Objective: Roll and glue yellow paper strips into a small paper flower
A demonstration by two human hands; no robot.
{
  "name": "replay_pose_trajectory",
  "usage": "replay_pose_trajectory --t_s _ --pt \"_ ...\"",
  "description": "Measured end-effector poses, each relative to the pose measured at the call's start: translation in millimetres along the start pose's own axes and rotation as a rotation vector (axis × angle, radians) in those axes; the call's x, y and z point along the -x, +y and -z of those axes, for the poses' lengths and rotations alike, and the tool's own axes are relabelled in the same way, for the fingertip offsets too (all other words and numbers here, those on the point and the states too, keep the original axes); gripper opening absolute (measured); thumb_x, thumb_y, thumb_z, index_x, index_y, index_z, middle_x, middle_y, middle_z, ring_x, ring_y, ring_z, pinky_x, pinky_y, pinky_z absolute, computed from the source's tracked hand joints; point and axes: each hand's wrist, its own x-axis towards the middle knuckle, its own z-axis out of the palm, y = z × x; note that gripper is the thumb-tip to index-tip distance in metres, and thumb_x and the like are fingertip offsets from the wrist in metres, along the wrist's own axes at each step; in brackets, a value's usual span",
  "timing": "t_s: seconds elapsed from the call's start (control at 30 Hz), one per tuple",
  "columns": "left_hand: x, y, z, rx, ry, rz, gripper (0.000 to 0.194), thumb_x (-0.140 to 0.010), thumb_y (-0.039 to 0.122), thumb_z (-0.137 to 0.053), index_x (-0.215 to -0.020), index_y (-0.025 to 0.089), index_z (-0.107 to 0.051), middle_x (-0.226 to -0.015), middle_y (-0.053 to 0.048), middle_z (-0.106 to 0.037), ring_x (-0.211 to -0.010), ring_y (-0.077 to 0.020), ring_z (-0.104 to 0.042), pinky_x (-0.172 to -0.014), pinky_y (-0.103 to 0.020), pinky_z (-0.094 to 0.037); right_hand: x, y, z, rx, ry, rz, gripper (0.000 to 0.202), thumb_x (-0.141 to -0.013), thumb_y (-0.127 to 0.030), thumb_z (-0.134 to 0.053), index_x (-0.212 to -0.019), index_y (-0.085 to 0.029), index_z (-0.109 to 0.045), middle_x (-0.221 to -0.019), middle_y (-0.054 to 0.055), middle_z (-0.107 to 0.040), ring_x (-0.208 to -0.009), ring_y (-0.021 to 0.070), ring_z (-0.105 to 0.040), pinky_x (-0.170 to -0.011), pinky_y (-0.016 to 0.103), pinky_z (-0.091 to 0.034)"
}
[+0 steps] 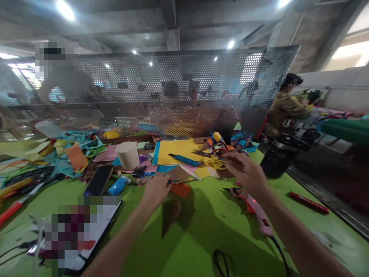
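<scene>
My left hand (157,189) rests at the near edge of the paper pile, fingers loosely bent and no held thing visible. Just right of it lie an orange paper piece (181,190) and a brown paper piece (178,174). Nearer to me is a folded, pointed brown paper piece (171,215). My right hand (246,171) hovers with fingers apart beside scissors (203,153) and a yellow-handled tool (215,163); whether its fingertips touch a handle is unclear. Below it lies a pink hot glue gun (259,217), its red light lit. A blue utility knife (184,159) sits on yellow paper (173,148).
Paper scraps (77,154), a white roll (127,156) and a phone (98,181) lie left. A red pen-like object (308,202) and a black container (278,156) are right. Behind stands a perforated metal panel (173,88). A person (285,102) sits at the far right.
</scene>
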Motion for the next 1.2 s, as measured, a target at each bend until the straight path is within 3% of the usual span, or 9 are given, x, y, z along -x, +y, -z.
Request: replay_pose_trajectory --t_s 0.17,0.27,0.4,0.53,0.8,0.9,1.0,1.2 --pt "2.4 -5.0 3.7 -0.011 0.028 0.015 0.024 -0.090 0.029 -0.057 -0.110 0.020 -0.065 -0.111 -0.012 -0.066 -0.112 -0.0325 -0.058 -0.085 -0.040 -0.045 -32.1 -1.5 -24.6 0.284 -0.305 0.057 0.042 -0.081 -0.021 -0.067 -0.123 -0.023 -0.066 -0.117 0.010 -0.070 -0.110 0.0305 -0.062 -0.095 0.044 -0.047" --pt "4.4 -3.6 5.8 0.015 0.084 0.008 0.022 -0.091 0.035 -0.057 -0.107 0.023 -0.066 -0.108 -0.009 -0.068 -0.110 -0.0304 -0.060 -0.087 -0.040 -0.045 -46.7 3.3 -50.1 0.451 -0.408 0.032 0.039 -0.086 -0.021 -0.067 -0.125 -0.023 -0.063 -0.121 0.011 -0.066 -0.112 0.0300 -0.061 -0.096 0.048 -0.046" --pt "7.0 -0.3 5.3 0.081 0.143 0.007 0.016 -0.090 0.031 -0.060 -0.102 0.023 -0.067 -0.106 -0.007 -0.069 -0.108 -0.0288 -0.061 -0.088 -0.040 -0.044 -57.2 12.4 -75.9 0.575 -0.487 0.006 0.033 -0.096 -0.034 -0.060 -0.124 -0.018 -0.059 -0.124 0.009 -0.062 -0.104 0.0230 -0.064 -0.088 0.045 -0.054" --pt "7.4 0.8 4.2 0.197 0.187 0.006 0.014 -0.089 0.025 -0.059 -0.099 0.021 -0.068 -0.104 -0.009 -0.070 -0.108 -0.0298 -0.061 -0.089 -0.040 -0.044 -63.1 11.9 -79.9 0.603 -0.477 0.018 0.032 -0.096 -0.034 -0.061 -0.123 -0.018 -0.059 -0.124 0.009 -0.062 -0.104 0.0228 -0.064 -0.087 0.044 -0.055" --pt "5.3 6.8 4.3 0.439 0.241 -0.050 0.032 -0.090 0.027 -0.058 -0.121 0.021 -0.059 -0.118 -0.007 -0.068 -0.109 -0.0237 -0.062 -0.090 -0.033 -0.049 -59.1 -10.0 -51.5 0.373 -0.361 0.067 0.027 -0.097 -0.034 -0.059 -0.119 -0.020 -0.061 -0.123 0.009 -0.062 -0.101 0.0206 -0.064 -0.086 0.041 -0.055" --pt "4.5 12.5 2.7 0.641 0.268 -0.120 0.042 -0.089 0.030 -0.060 -0.130 0.021 -0.053 -0.129 -0.010 -0.064 -0.115 -0.0230 -0.060 -0.096 -0.034 -0.048 -50.9 -25.6 -50.1 0.216 -0.370 0.078 0.021 -0.097 -0.035 -0.057 -0.102 -0.017 -0.067 -0.099 0.004 -0.069 -0.082 0.0164 -0.066 -0.073 0.033 -0.056" --pt "3.8 17.6 1.6 0.922 0.260 -0.165 0.046 -0.089 0.034 -0.061 -0.131 0.018 -0.052 -0.130 -0.013 -0.063 -0.114 -0.0249 -0.061 -0.097 -0.038 -0.049 -38.2 -44.0 -56.7 0.047 -0.396 0.081 0.029 -0.096 -0.034 -0.053 -0.079 -0.016 -0.069 -0.067 0.000 -0.067 -0.063 0.0159 -0.064 -0.057 0.027 -0.050" --pt "1.6 20.9 -4.1 1.114 0.142 -0.280 0.028 -0.089 0.030 -0.059 -0.114 0.018 -0.065 -0.107 -0.008 -0.072 -0.095 -0.0208 -0.068 -0.085 -0.032 -0.052 -14.0 -69.1 -66.2 -0.161 -0.422 0.005 0.027 -0.086 -0.030 -0.048 -0.073 -0.017 -0.068 -0.060 -0.002 -0.061 -0.057 0.0157 -0.058 -0.052 0.024 -0.042"
